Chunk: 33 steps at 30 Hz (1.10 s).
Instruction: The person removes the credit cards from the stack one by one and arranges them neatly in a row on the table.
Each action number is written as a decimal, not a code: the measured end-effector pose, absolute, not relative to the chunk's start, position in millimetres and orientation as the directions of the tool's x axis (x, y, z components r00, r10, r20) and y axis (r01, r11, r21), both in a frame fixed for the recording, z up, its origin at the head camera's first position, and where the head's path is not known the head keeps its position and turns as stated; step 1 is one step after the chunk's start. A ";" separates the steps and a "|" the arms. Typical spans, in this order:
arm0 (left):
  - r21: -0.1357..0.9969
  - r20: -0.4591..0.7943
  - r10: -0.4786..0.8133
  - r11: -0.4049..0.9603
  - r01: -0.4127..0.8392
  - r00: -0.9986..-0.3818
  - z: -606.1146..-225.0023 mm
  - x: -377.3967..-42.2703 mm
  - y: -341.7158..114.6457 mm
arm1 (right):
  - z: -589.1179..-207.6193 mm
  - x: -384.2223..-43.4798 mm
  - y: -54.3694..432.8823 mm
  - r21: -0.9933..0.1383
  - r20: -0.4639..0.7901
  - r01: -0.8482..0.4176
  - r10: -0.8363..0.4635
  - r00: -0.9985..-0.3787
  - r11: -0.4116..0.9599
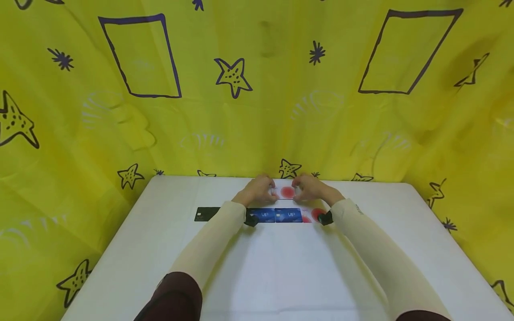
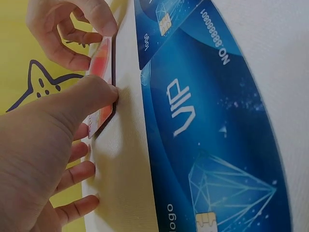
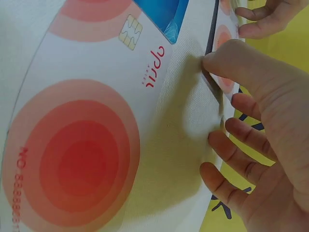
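Observation:
At the far side of the table, a white card with red circles [image 1: 287, 192] lies crosswise between my two hands. My left hand [image 1: 260, 189] pinches its left end between thumb and fingers; in the left wrist view the thumb presses the near edge of that card [image 2: 100, 60]. The other end is pinched by my right hand [image 1: 311, 188], whose remaining fingers spread loosely in the right wrist view. Under the card's near edge [image 3: 223, 36] runs a dark line. Closer to me, a second red-circled card [image 3: 82, 159] lies flat below my right wrist.
Two blue VIP cards [image 1: 263, 215] [image 1: 288, 215] lie side by side left of the near red-circled card, in one row. A black card [image 1: 206, 214] lies at the row's left, partly hidden by my sleeve. A yellow curtain [image 1: 257, 125] hangs behind the white table [image 1: 281, 276].

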State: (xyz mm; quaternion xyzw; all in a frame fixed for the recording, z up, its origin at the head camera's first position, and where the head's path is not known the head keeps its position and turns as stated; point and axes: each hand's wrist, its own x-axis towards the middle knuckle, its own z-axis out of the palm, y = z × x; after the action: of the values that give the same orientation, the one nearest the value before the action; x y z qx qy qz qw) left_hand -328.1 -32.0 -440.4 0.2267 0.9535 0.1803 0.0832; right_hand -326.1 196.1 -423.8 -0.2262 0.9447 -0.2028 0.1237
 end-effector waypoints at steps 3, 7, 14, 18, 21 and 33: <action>0.379 -0.064 0.474 0.826 0.418 -0.878 -440.2 -328.6 -32.0 | -422.6 -324.6 196.7 -0.435 -0.131 -0.384 -0.479 -0.868 0.814; 0.378 -0.036 0.495 0.811 0.447 -0.868 -438.4 -327.6 -31.4 | -421.6 -322.5 198.9 -0.432 -0.122 -0.378 -0.469 -0.875 0.819; 0.391 -0.010 0.509 0.794 0.465 -0.861 -432.9 -325.0 -28.2 | -417.4 -319.1 205.4 -0.420 -0.073 -0.431 -0.504 -0.861 0.798; 0.396 -0.002 0.513 0.789 0.470 -0.859 -430.2 -324.9 -26.7 | -413.9 -317.9 208.1 -0.414 -0.058 -0.444 -0.510 -0.858 0.794; 0.386 0.015 0.519 0.785 0.484 -0.855 -428.0 -324.4 -26.1 | -411.7 -317.2 209.4 -0.415 -0.061 -0.425 -0.491 -0.869 0.804; 0.345 0.048 0.547 0.776 0.528 -0.836 -419.7 -315.8 -21.6 | -408.9 -310.0 217.5 -0.424 -0.061 -0.417 -0.485 -0.873 0.804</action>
State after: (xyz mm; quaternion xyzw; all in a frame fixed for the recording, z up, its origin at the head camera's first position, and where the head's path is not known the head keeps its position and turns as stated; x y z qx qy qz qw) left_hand -315.8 -21.6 -419.7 0.2853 0.9420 0.1746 0.0273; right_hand -310.0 217.5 -408.9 -0.2382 0.9461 -0.2029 0.0832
